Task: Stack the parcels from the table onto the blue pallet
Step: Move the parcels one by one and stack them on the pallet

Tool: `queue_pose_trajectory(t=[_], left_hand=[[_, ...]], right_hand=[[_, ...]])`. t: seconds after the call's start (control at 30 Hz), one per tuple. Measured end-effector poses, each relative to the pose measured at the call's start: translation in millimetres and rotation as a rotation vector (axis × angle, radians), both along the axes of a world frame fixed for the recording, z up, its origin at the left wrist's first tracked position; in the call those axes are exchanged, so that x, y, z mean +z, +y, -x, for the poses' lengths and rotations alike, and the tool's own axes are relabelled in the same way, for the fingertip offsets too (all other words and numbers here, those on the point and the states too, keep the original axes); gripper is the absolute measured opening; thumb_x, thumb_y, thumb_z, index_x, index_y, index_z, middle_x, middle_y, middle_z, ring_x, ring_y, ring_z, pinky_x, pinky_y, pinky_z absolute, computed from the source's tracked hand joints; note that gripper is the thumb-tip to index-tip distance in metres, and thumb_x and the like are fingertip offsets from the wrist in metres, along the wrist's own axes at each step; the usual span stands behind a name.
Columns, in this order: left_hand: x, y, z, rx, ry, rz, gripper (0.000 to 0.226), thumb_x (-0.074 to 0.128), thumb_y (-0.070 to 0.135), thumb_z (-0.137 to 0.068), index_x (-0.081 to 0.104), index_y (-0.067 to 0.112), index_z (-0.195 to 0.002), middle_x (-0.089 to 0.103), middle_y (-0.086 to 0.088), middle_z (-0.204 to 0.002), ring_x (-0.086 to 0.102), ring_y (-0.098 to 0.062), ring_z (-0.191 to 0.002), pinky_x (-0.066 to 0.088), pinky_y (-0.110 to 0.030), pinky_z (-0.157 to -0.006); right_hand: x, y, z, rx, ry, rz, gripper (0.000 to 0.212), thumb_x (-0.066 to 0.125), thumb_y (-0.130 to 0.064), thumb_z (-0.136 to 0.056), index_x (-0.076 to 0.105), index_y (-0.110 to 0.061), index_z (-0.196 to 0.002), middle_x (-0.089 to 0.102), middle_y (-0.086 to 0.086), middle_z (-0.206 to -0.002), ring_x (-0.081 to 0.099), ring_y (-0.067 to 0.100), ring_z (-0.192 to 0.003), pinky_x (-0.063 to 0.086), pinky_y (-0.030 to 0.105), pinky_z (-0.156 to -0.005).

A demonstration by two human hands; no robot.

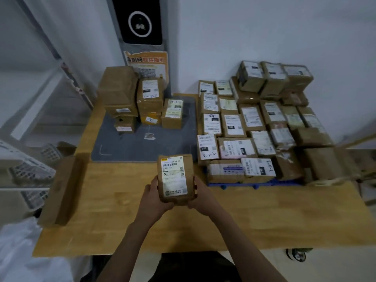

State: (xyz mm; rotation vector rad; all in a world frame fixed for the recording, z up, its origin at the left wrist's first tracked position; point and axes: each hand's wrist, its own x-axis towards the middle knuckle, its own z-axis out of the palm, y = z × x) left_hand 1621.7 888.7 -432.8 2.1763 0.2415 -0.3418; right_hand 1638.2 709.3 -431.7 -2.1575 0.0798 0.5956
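A brown parcel [175,178] with a white shipping label is held above the wooden table [264,216], label side up. My left hand [153,197] grips its near left edge and my right hand [200,197] grips its near right edge. To the right lies the blue pallet [254,185], of which only the front edge shows under several labelled parcels [254,127] packed in rows, with a second layer at the back. A smaller pile of parcels [138,100] stands on a grey mat [162,147] at the table's back left.
One long brown box [61,190] lies at the table's left edge. A grey kiosk with an orange poster [146,64] rises behind the mat. White shelving [30,110] stands to the left, and a white wall is behind the pallet.
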Motion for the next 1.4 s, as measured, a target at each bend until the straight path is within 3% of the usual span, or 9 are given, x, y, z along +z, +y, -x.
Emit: queue_pose_trajectory(t=[0.13, 0.27, 0.5, 0.67, 0.77, 0.97, 1.13, 1.23, 1.4], left_hand=[[17, -16, -12, -0.007, -0.061, -0.016, 0.096, 0.083, 0.011, -0.064, 0.033, 0.023, -0.145, 0.045, 0.015, -0.102, 0.046, -0.023, -0.115, 0.042, -0.03, -0.078], [32, -35, -29, -0.003, -0.097, -0.05, 0.095, 0.084, 0.013, -0.064, 0.034, 0.021, -0.144, 0.051, 0.007, -0.113, 0.041, -0.02, -0.12, 0.038, -0.03, -0.08], [48, -107, -57, 0.03, -0.133, -0.073, 0.087, 0.083, 0.014, -0.063, 0.041, 0.022, -0.138, 0.051, 0.011, -0.115, 0.048, -0.022, -0.119, 0.045, -0.034, -0.081], [50, -177, -73, 0.027, -0.137, -0.074, 0.096, 0.084, 0.019, -0.061, 0.035, 0.025, -0.143, 0.051, 0.003, -0.131, 0.046, -0.021, -0.124, 0.049, -0.039, -0.088], [52, -210, -82, 0.0, -0.16, -0.103, 0.099, 0.082, 0.019, -0.064, 0.029, 0.026, -0.148, 0.049, 0.003, -0.133, 0.038, -0.02, -0.13, 0.044, -0.036, -0.09], [59, -247, -109, -0.033, -0.097, -0.184, 0.108, 0.084, 0.02, -0.068, 0.018, 0.027, -0.153, 0.043, -0.004, -0.126, 0.047, -0.024, -0.119, 0.042, -0.031, -0.087], [61, -262, -145, -0.068, -0.087, -0.196, 0.109, 0.084, 0.027, -0.065, 0.019, 0.032, -0.152, 0.044, 0.0, -0.124, 0.048, -0.02, -0.118, 0.043, -0.031, -0.088], [61, -263, -176, -0.09, -0.063, -0.2, 0.11, 0.086, 0.027, -0.064, 0.018, 0.032, -0.151, 0.042, -0.004, -0.13, 0.049, -0.023, -0.12, 0.049, -0.04, -0.095], [66, -258, -243, -0.151, -0.087, -0.193, 0.1, 0.085, 0.024, -0.065, 0.029, 0.03, -0.147, 0.047, -0.005, -0.129, 0.05, -0.022, -0.118, 0.047, -0.035, -0.094]], right_hand=[[15, -14, -10, -0.025, -0.079, -0.056, 0.082, 0.066, -0.028, -0.066, 0.037, -0.024, -0.142, 0.062, -0.001, -0.121, 0.062, 0.02, -0.105, 0.056, 0.035, -0.076], [30, -34, -26, -0.026, -0.119, -0.068, 0.087, 0.07, -0.027, -0.074, 0.027, -0.026, -0.15, 0.058, 0.0, -0.132, 0.057, 0.026, -0.118, 0.053, 0.051, -0.092], [48, -111, -53, 0.009, -0.158, -0.118, 0.089, 0.076, -0.016, -0.077, 0.027, -0.026, -0.151, 0.056, 0.002, -0.135, 0.052, 0.024, -0.124, 0.049, 0.048, -0.098], [47, -180, -70, -0.005, -0.126, -0.182, 0.097, 0.084, -0.043, -0.063, 0.035, -0.03, -0.146, 0.059, -0.008, -0.132, 0.056, 0.014, -0.121, 0.05, 0.041, -0.101], [45, -213, -80, -0.003, -0.122, -0.198, 0.086, 0.085, -0.023, -0.072, 0.037, -0.028, -0.143, 0.058, -0.007, -0.125, 0.056, 0.016, -0.117, 0.051, 0.043, -0.099], [47, -258, -105, 0.039, -0.149, -0.194, 0.084, 0.077, -0.004, -0.079, 0.031, -0.029, -0.145, 0.055, -0.01, -0.113, 0.055, 0.013, -0.111, 0.052, 0.033, -0.092], [50, -275, -136, 0.047, -0.174, -0.18, 0.084, 0.073, -0.001, -0.08, 0.031, -0.027, -0.148, 0.052, -0.009, -0.115, 0.056, 0.021, -0.116, 0.054, 0.04, -0.091], [56, -278, -160, 0.041, -0.177, -0.167, 0.083, 0.077, -0.011, -0.08, 0.031, -0.023, -0.148, 0.052, -0.01, -0.12, 0.052, 0.012, -0.113, 0.048, 0.03, -0.089], [66, -281, -226, 0.034, -0.145, -0.09, 0.08, 0.078, -0.011, -0.08, 0.031, -0.011, -0.145, 0.059, 0.007, -0.126, 0.058, 0.025, -0.115, 0.053, 0.041, -0.092]])
